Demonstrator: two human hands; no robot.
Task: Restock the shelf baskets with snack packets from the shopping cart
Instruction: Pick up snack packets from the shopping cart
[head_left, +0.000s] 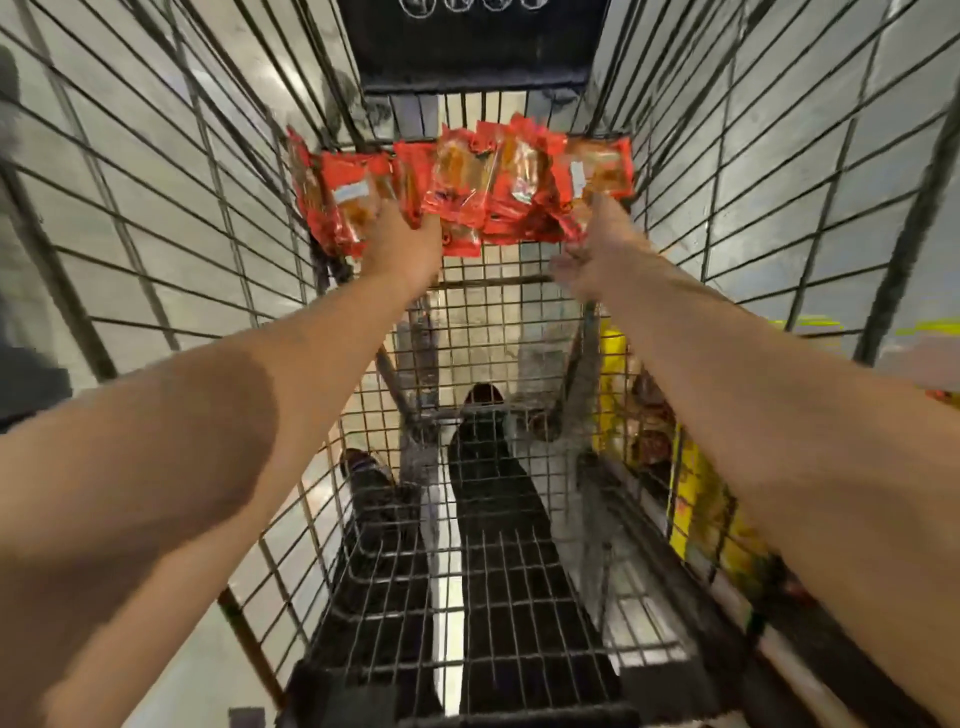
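Nearest us, the shopping cart floor lies bare; at its far end our left hand and right hand grip red snack packets, none shelved yet.

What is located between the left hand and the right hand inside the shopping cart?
In the head view, a bunch of red snack packets spans the stretch between the left hand and the right hand; both hands grip it.
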